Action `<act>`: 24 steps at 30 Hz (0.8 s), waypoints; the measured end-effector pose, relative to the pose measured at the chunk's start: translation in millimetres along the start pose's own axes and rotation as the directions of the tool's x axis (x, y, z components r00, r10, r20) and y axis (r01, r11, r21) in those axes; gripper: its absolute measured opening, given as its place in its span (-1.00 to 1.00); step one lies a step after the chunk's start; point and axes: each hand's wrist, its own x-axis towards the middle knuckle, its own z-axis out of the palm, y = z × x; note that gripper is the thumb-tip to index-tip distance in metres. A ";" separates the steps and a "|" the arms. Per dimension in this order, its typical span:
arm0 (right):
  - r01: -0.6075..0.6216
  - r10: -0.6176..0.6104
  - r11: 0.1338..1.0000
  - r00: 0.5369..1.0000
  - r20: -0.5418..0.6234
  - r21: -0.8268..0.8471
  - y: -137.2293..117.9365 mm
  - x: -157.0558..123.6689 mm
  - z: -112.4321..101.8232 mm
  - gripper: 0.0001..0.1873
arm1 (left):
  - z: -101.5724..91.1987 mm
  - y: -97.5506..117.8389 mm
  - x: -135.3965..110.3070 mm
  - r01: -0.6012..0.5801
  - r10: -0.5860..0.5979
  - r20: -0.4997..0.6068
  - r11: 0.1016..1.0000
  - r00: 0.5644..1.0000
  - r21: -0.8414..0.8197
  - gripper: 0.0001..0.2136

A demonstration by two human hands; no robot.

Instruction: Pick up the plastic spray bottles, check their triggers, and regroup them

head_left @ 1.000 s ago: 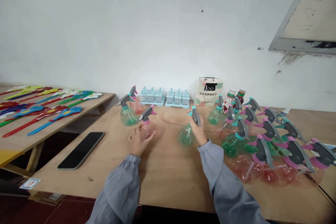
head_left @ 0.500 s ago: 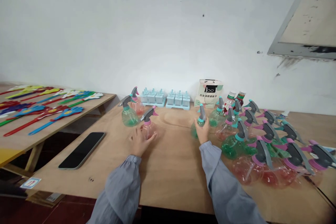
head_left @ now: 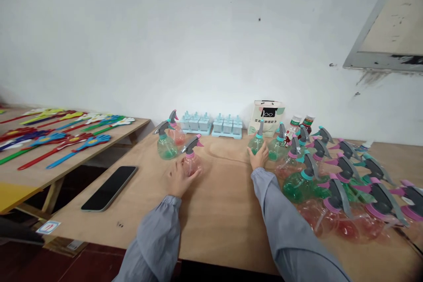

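My left hand (head_left: 180,178) is curled round the near side of a pink spray bottle (head_left: 191,164), which stands upright with its grey and pink trigger head pointing right. With my right hand (head_left: 258,156) I grip a green spray bottle (head_left: 255,142) around its lower body; its teal-collared head is seen end-on. Left of the pink bottle stand another green spray bottle (head_left: 167,146) and, behind it, another pink spray bottle (head_left: 177,134). Several more spray bottles (head_left: 334,202), pink and green, crowd together to the right of my right arm.
Light-blue ice pop molds (head_left: 227,127) and a printed paper bag (head_left: 265,118) stand against the wall. Two small bottles (head_left: 294,128) are beside the bag. A black phone (head_left: 109,188) lies at the left. Colourful hand-shaped clappers (head_left: 70,142) cover the neighbouring table (head_left: 71,168).
My right hand has carried the green spray bottle farther back, toward the paper bag. My left hand stays at the pink bottle. The whole view has shifted slightly.
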 end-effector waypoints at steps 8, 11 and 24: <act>0.049 -0.039 0.991 0.996 -0.085 0.121 4.1 6.5 2.6 0.07 | 23.3 -16.6 3.5 -0.147 0.181 0.049 0.906 0.982 -0.398 -0.21; 0.148 -0.113 0.964 0.980 -0.165 0.221 -2.2 -10.5 -3.9 -0.07 | 27.9 -14.0 -0.6 -0.185 0.256 0.092 0.864 0.962 -0.468 -0.25; 0.344 -0.474 0.782 0.869 0.139 0.520 -110.1 -118.0 -47.4 -0.08 | 53.5 27.8 -49.0 -0.503 0.517 0.188 0.856 0.835 -0.121 -0.31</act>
